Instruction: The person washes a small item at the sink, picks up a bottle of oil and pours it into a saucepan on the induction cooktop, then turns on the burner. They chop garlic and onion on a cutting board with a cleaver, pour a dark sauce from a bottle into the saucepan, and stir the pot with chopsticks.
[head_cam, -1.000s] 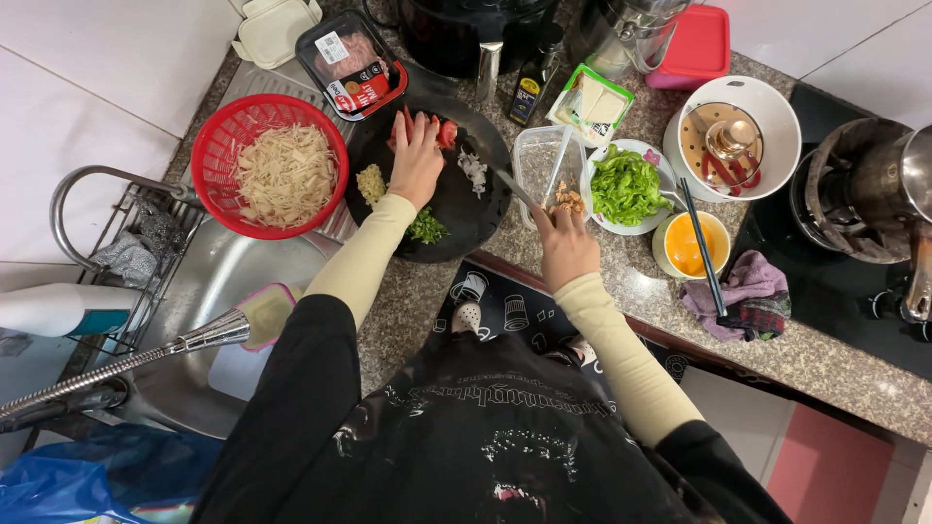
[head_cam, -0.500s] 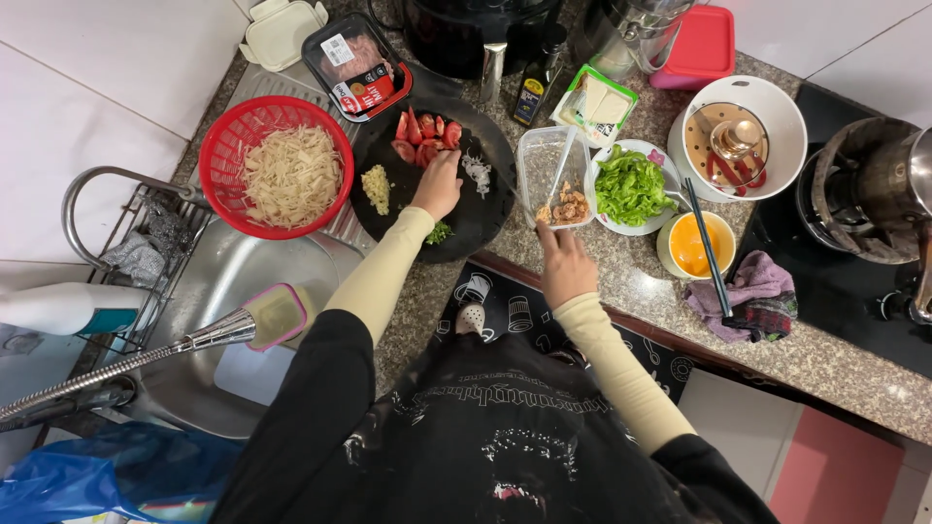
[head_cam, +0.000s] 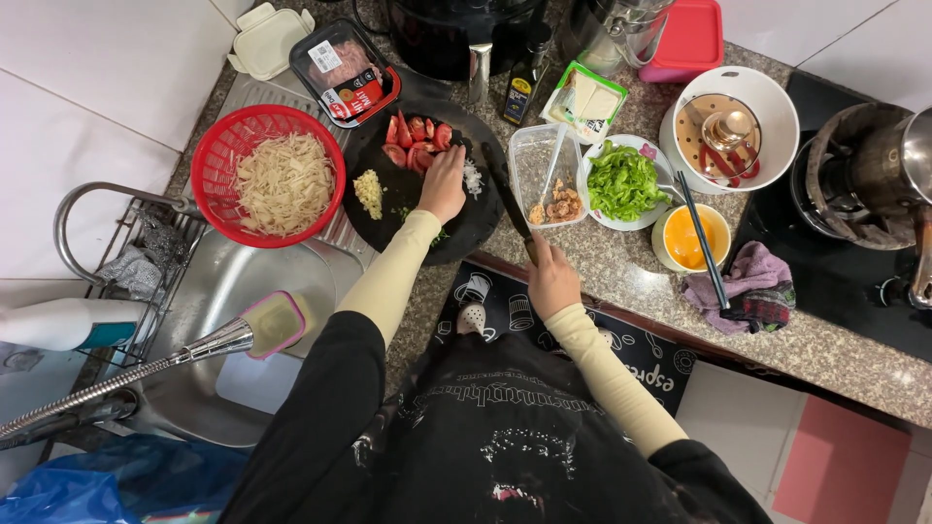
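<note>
My left hand [head_cam: 444, 184] rests palm-down on the round black cutting board [head_cam: 481, 238], fingers toward the red tomato wedges [head_cam: 417, 141]. A small heap of white chopped bits [head_cam: 473, 178] lies by its fingers, and a pile of minced garlic [head_cam: 369, 192] lies to its left. Green scraps [head_cam: 439, 236] show beside my wrist. My right hand [head_cam: 551, 281] is at the counter's near edge, shut on the handle of a dark-bladed knife [head_cam: 507, 199]. The blade lies across the board's right side, pointing away from me.
A red colander of pale shreds [head_cam: 282, 180] sits left of the board over the sink [head_cam: 218, 291]. A meat tray [head_cam: 345, 68], a clear tub [head_cam: 549, 180], a lettuce bowl [head_cam: 621, 182], a yellow bowl with chopsticks [head_cam: 687, 238], a cloth [head_cam: 752, 286] and a pot [head_cam: 874, 175] crowd the counter.
My left hand has drawn back from the tomato wedges at the board's far edge to its middle. My right hand has pulled back toward the counter edge with the knife.
</note>
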